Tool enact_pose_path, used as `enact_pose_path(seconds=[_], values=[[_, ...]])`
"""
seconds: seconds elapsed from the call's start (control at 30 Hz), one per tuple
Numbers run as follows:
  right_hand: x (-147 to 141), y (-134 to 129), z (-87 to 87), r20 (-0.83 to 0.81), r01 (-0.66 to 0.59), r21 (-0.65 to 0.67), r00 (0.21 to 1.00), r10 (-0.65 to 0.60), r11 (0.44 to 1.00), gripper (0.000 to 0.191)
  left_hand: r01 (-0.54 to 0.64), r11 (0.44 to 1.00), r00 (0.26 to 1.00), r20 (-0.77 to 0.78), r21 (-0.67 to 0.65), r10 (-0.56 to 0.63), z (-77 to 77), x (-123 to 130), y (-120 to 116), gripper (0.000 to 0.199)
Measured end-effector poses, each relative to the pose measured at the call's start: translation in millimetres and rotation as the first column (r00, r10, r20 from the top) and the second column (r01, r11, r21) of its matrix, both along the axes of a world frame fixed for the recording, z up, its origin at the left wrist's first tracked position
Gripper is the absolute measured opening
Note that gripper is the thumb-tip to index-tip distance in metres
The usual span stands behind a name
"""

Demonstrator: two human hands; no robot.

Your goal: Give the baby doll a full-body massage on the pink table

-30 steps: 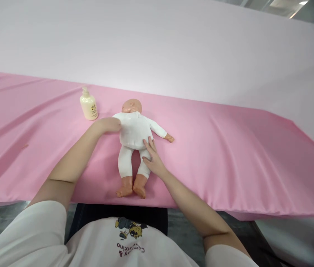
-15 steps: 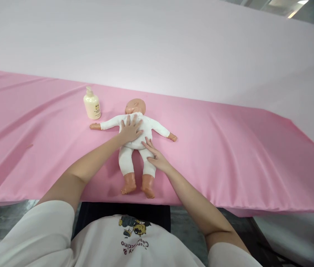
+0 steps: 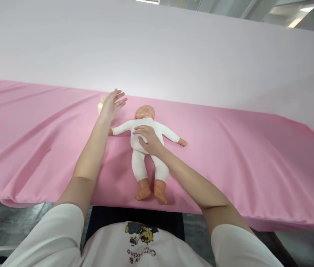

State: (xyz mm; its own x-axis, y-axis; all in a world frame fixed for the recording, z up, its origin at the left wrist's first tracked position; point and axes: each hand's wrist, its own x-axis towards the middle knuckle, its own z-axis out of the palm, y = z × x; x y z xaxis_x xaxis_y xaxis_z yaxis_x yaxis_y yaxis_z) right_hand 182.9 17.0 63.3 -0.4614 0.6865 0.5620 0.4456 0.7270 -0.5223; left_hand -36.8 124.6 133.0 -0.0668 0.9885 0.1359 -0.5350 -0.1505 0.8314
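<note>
Our table is pink-covered; our creased shirt reads partly "uccino", upside down. The doll lies near our edge, under our right hand, fingers spread. Our left hand, fingers parted, hides most of a bottle.

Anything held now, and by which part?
Nothing held: left hand is open, partly hiding the bottle; right hand lies open on the doll, torso, not gripping.

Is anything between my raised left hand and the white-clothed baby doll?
Nothing visible stands between your left hand and the white-clothed baby doll. The cream pump bottle, partly hidden behind that hand, shows on the other side. Your right hand covers part of the doll's torso.
</note>
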Motion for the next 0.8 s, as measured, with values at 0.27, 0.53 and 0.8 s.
enact_pose_path(seconds=[0.27,0.53,0.8], values=[[-57.9,7.1,-16.3,0.148,-0.329,-0.042,0.932,0.332,0.943,0.026,0.007,0.986,0.936,0.348,-0.169,0.053,-21.6,-45.7,35.6,0.005],[-50.8,12.1,-19.6,0.102,-0.349,-0.098,0.928,0.358,0.932,0.025,-0.156,0.978,0.823,0.529,-0.139,0.207,-23.5,-38.1,39.0,0.022],[-29.1,11.5,-8.2,0.066,-0.307,-0.006,0.95,0.307,0.952,0.028,-0.263,0.964,0.873,0.414,-0.047,0.258,-43.1,-14.0,41.9,0.019]])
